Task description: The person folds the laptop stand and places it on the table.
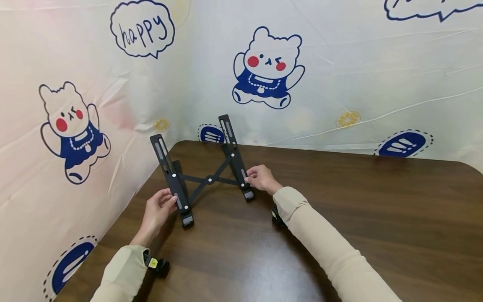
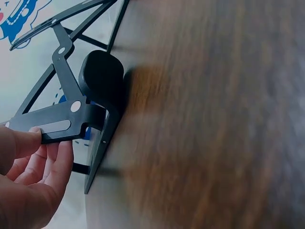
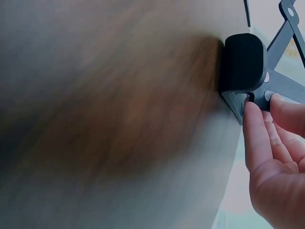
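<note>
A black folding laptop stand (image 1: 210,180) stands spread apart on the brown table, its two long side rails joined by crossed bars with a round pivot. My left hand (image 1: 156,211) pinches the left rail (image 1: 168,180) near its lower front end. In the left wrist view, the thumb of that hand (image 2: 40,191) lies on top of the rail, with fingers beneath it. On the other side, my right hand (image 1: 261,178) pinches the right rail (image 1: 238,165) near its front end. The right wrist view shows its thumb and forefinger by the padded front hook (image 3: 244,62).
The wooden table (image 1: 358,209) extends to the right and toward me. Behind it and along its left side hangs a pale curtain (image 1: 339,75) printed with cartoon bears. A small black camera (image 1: 160,266) is strapped to my left wrist, another (image 1: 277,216) to my right.
</note>
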A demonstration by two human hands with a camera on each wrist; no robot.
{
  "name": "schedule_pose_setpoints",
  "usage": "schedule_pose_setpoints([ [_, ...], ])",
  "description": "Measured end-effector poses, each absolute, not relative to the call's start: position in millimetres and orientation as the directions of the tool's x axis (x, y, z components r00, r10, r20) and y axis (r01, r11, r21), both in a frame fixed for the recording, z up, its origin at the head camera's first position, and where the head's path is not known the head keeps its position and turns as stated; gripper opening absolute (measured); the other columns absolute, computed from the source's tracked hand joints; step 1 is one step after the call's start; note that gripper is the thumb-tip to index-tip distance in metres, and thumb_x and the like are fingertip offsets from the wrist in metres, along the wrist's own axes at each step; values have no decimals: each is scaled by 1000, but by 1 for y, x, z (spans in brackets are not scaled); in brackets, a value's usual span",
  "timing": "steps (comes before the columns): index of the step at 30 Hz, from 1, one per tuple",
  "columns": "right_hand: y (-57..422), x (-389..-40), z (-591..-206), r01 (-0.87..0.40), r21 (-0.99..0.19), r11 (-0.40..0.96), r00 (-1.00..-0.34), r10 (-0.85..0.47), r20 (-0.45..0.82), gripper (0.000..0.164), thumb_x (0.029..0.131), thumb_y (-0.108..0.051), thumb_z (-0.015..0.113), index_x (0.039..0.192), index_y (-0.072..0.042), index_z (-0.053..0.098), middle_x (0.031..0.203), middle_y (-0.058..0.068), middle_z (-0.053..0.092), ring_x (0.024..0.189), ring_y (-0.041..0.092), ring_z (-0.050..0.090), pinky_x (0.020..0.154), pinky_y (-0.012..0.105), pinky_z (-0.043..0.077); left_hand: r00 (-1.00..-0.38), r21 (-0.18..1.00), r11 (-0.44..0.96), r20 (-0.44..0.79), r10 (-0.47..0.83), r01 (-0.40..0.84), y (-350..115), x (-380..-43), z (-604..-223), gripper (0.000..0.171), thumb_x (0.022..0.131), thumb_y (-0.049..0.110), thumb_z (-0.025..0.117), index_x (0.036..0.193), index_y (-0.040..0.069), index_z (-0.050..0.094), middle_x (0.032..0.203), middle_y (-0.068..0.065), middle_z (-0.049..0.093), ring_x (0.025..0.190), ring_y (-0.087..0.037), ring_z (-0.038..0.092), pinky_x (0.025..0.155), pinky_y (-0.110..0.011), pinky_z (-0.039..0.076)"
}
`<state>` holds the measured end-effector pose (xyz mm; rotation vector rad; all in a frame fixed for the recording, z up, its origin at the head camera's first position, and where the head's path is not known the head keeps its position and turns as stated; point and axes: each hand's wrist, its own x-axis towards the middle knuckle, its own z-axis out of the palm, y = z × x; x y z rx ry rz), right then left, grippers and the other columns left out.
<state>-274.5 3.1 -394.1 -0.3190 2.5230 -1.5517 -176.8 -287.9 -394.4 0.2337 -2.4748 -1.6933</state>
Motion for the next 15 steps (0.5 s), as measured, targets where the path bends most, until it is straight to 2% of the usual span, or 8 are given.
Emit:
schedule_pose_setpoints([
  [9,37,-259,-393,-177,-827,534,-958,-286,21,16,82,-4,61,94,6,60,82,13,64,66,15,60,63,26,50,-986,911,413,70,-154,0,-267,-192,-395,27,88,2,51,114,-7,47,101,-21,55,77,-3,56,73,-26,50],
  [15,61,-248,-394,-173,-798,577,-959,-284,2,12,84,-5,59,91,4,58,78,9,61,65,14,55,61,24,48,-992,905,423,89,-88,43,-250,-200,-397,25,88,0,51,111,-8,48,100,-24,56,81,-15,58,74,-33,50],
])
